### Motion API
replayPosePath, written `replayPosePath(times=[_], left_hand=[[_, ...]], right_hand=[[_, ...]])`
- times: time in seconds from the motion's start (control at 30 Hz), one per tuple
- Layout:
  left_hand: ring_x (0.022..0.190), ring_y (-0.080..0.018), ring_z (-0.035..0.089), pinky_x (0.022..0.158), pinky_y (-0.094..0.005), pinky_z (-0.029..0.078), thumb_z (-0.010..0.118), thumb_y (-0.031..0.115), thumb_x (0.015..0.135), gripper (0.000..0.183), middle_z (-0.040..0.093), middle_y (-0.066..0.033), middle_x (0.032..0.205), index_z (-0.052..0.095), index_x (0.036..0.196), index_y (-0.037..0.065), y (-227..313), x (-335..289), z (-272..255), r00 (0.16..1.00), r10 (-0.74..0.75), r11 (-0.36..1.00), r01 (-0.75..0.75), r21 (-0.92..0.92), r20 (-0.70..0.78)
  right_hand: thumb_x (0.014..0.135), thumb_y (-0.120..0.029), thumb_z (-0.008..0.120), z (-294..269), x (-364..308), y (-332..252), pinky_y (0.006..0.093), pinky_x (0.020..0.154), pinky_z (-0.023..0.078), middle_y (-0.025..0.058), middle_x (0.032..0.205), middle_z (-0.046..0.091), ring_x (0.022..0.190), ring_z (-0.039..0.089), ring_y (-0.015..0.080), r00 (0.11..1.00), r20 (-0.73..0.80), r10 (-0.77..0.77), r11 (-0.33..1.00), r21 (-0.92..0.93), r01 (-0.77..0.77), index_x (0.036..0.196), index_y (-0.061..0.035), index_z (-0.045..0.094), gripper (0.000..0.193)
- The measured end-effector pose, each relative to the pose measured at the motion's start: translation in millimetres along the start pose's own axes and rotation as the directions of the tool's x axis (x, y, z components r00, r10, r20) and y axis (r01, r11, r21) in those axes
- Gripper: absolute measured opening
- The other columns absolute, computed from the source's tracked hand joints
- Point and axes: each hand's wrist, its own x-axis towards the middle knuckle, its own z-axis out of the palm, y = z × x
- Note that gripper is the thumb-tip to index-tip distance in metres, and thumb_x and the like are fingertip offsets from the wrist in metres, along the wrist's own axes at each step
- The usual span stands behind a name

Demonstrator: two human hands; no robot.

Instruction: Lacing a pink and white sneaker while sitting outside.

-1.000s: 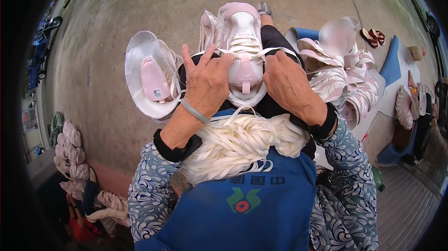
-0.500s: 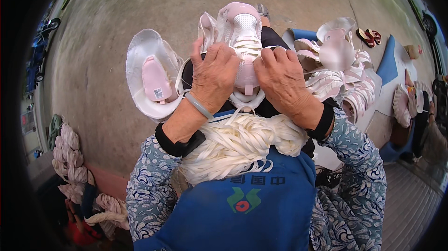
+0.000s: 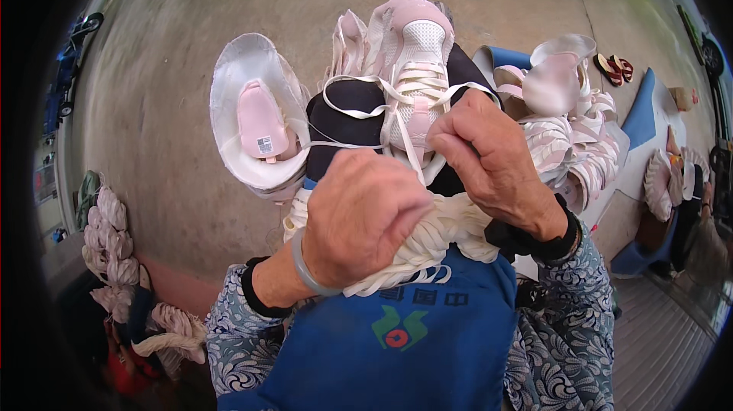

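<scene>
A pink and white shoe upper point(image 3: 418, 67), partly laced, rests toe away over my dark-clad knees. White shoelace point(image 3: 354, 114) crosses its eyelets and loops out on both sides. One strand runs down from the tongue towards my left hand point(image 3: 365, 220), which is closed on the lace just above my lap, its fingertips mostly hidden. My right hand point(image 3: 495, 163) is beside the upper's heel end, fingers curled and pinched; what they hold is hidden. A thick bundle of cream laces point(image 3: 450, 228) lies across my lap on the blue apron point(image 3: 366, 350).
Another upper point(image 3: 263, 117) stands at the left, with more behind the laced one. Several pink and white uppers point(image 3: 569, 136) are piled at the right. Sandals point(image 3: 613, 69) lie beyond. Further bundles point(image 3: 107, 247) and a person are at lower left; another person is at far right.
My left hand has come back from the upper towards my lap. The right hand has shifted slightly right and down. Lace now loops loosely out to both sides of the upper.
</scene>
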Motion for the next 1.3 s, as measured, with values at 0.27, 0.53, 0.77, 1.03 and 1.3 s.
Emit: replayPosePath(times=[0.27, 0.53, 0.77, 1.03, 1.3], left_hand=[[0.087, -0.0253, 0.067, 0.072, -0.0349, 0.053, 0.071, 0.002, 0.076, 0.023, 0.066, -0.0097, 0.094, 0.065, 0.098, 0.003, 62, 13, 10, 0.987, 0.155, 0.934, -0.134, -0.331, 0.037], [0.082, -0.0222, 0.063, 0.073, -0.0321, 0.052, 0.069, 0.008, 0.081, 0.019, 0.063, -0.0096, 0.092, 0.062, 0.099, 0.004, 51, -5, -1, 0.984, -0.054, 0.907, 0.118, -0.404, 0.168], [0.092, -0.0202, 0.066, 0.080, -0.0314, 0.055, 0.050, 0.036, 0.101, 0.039, 0.064, -0.0146, 0.105, 0.054, 0.114, -0.001, -6, 1, 22, 0.287, -0.647, -0.249, 0.796, -0.551, 0.706], [0.067, -0.0087, 0.056, 0.059, -0.0230, 0.048, 0.053, 0.027, 0.101, 0.033, 0.060, -0.0024, 0.080, 0.055, 0.118, -0.001, -48, -11, 47, 0.431, -0.467, -0.407, 0.670, -0.621, 0.772], [0.063, -0.0051, 0.053, 0.055, -0.0205, 0.043, 0.048, 0.023, 0.103, 0.026, 0.058, 0.0015, 0.074, 0.059, 0.110, 0.001, -12, -15, 26, 0.508, -0.614, 0.311, 0.859, -0.406, 0.605]], right_hand=[[0.089, -0.007, 0.062, 7, -19, -5, 0.0337, 0.074, 0.043, 0.0105, 0.086, 0.048, 0.082, 0.051, 0.0271, 0.997, 0.000, -0.083, 0.979, 0.185, 0.081, 0.093, -0.0029, 0.060, 0.006], [0.095, -0.010, 0.056, -21, -28, -27, 0.0343, 0.072, 0.043, 0.0103, 0.084, 0.050, 0.079, 0.051, 0.0251, 0.962, 0.270, 0.041, 0.884, 0.439, -0.161, 0.092, -0.0012, 0.059, 0.010], [0.093, -0.009, 0.057, 27, -32, -53, 0.0345, 0.071, 0.042, 0.0112, 0.087, 0.047, 0.082, 0.048, 0.0282, 0.958, 0.165, -0.235, 0.888, 0.438, 0.142, 0.092, -0.0040, 0.057, 0.005], [0.094, -0.011, 0.057, 26, -39, -45, 0.0354, 0.066, 0.044, 0.0129, 0.087, 0.048, 0.078, 0.051, 0.0281, 0.955, 0.218, -0.201, 0.892, 0.444, 0.087, 0.092, -0.0038, 0.055, 0.007], [0.097, -0.027, 0.058, -4, -41, -3, 0.0207, 0.049, 0.037, 0.0002, 0.077, 0.057, 0.058, 0.048, 0.0050, 0.576, 0.446, 0.685, 0.194, 0.650, -0.735, 0.098, -0.0003, 0.059, 0.026]])
